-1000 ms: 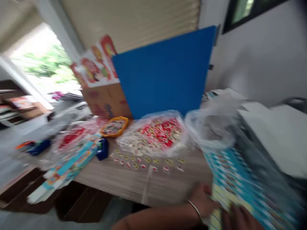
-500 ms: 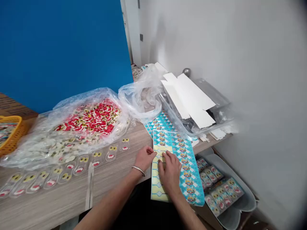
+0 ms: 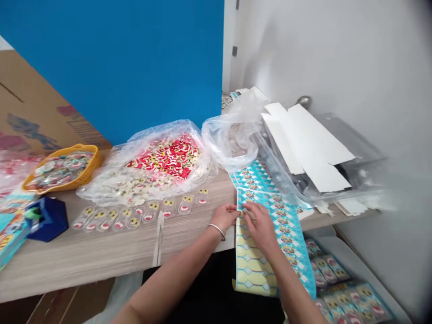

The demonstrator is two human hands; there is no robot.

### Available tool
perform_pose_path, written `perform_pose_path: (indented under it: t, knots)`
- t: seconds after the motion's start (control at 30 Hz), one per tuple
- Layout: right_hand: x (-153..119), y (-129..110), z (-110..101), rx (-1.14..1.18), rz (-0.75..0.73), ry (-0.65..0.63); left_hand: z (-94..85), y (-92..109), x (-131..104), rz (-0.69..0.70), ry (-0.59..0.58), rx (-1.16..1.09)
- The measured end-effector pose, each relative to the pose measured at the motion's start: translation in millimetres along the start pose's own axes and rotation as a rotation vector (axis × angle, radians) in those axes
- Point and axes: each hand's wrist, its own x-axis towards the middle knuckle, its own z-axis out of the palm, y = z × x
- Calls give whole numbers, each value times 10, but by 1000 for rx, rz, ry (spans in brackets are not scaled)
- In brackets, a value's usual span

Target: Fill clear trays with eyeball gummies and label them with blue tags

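Two hands are working at the upper left of a blue sticker sheet point(image 3: 293, 240).
The left hand point(image 3: 227, 217) is bunching its fingers narrowly at the sheet's left edge; the right hand point(image 3: 263, 227) is bending over the yellow backing point(image 3: 254, 264); whether either is pinching a sticker, I cannot tell. The sheet is overhanging the table point(image 3: 118, 252), with clear blister shells point(image 3: 120, 219) lying leftward.

hands point(image 3: 265, 230) higher up the printed sheet's yellow strip point(image 3: 255, 264) than half a second ago
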Motion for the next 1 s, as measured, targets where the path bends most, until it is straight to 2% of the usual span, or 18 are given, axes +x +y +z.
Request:
perform_pose_path:
  t: [0.13, 0.23, 0.47, 0.67, 0.73, 0.9, 1.0]
  knots:
    - [246, 57, 75, 169, 32, -79, -70, 36, -18, -33, -108, -60]
    - [195, 106, 147, 243, 38, -39, -119, 46, -15, -50, -153, -80]
    - [38, 189, 205, 252, -8, 28, -168, 44, -47, -56, -166, -97]
    - [34, 96, 200, 201, -35, 30, -156, 41, -74, -18, -152, -81]
    - [43, 45, 222, 224, 12, 40, -149, 24, -66, 0, -132, -64]
    - [95, 28, 243, 393, 276, 154, -140, -22, -35, 27, -101, -31]
    - [108, 68, 189, 427, 298, 149, -138, -22, -36, 26, -99, -38]
